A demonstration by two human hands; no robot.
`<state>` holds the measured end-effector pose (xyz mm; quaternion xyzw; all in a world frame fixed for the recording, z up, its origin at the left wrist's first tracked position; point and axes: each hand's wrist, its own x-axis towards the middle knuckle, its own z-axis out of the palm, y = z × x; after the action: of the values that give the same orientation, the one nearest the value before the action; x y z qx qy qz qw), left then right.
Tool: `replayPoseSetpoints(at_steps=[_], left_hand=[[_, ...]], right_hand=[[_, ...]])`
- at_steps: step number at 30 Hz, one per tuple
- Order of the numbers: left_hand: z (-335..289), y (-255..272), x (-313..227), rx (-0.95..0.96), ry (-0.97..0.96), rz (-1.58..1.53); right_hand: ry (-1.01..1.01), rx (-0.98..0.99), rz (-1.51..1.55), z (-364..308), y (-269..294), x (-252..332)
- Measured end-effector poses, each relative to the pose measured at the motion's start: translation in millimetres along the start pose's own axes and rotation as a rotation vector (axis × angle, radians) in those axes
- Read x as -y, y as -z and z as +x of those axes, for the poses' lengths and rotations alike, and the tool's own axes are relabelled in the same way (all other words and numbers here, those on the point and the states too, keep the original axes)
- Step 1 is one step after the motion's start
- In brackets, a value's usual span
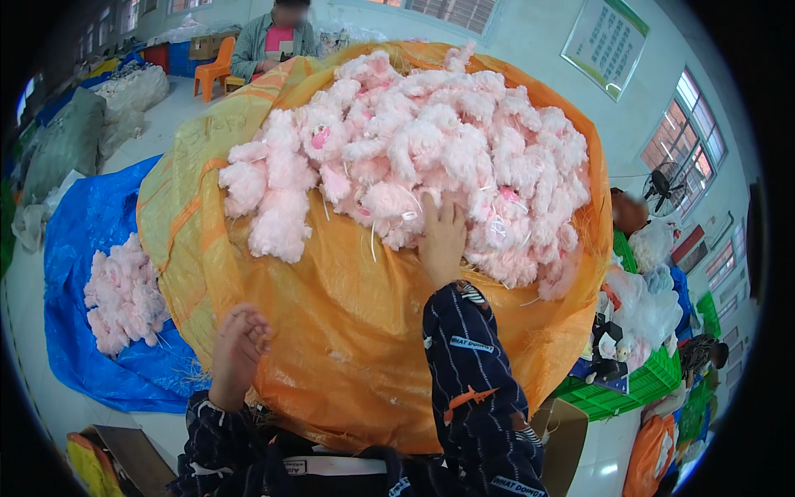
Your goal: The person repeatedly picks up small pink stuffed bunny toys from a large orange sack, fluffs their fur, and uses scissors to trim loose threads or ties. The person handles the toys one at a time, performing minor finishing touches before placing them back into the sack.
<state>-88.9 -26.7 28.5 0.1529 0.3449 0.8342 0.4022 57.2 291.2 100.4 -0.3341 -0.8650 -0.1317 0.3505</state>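
A big heap of fluffy pale-pink plush toys [431,141] lies on an orange woven plastic sheet [348,331]. White strings hang from some of them, and a few show bright pink patches. My right hand [443,236] reaches forward to the near edge of the heap. Its fingers are stretched and apart, touching the fur, with the tips partly sunk in it. Over the near left part of the sheet hovers my left hand [238,352], fingers loosely bent and nothing visible in them. One plush piece [281,228] lies at the heap's left edge.
On the left, more pink plush pieces [124,294] lie on a blue sheet [70,248]. Green crates [613,393] with bagged items stand at the right. Cardboard boxes [563,435] flank me. Across the heap, a person [257,50] sits near an orange chair [215,68].
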Motion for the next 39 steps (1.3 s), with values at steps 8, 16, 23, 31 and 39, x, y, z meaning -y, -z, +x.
replayPoseSetpoints(at_steps=[8, 16, 23, 31, 39], left_hand=[[-14, -27, 15, 0.161, 0.140, 0.317], [16, -43, 67, 0.319, -0.272, 0.553], [-5, -49, 58, 0.387, 0.069, 0.481], [-25, -47, 64, 0.508, 0.314, 0.325], [-30, -35, 76, 0.567, 0.260, 0.529]], right_hand=[[-0.020, -0.043, 0.233, -7, 28, 0], [-0.553, 0.286, 1.538, -79, 53, 51], [-0.875, 0.475, 1.945, -126, 47, 67], [-1.101, 0.362, 1.987, -128, 63, 87], [-1.028, 0.276, 1.911, -143, 59, 96]])
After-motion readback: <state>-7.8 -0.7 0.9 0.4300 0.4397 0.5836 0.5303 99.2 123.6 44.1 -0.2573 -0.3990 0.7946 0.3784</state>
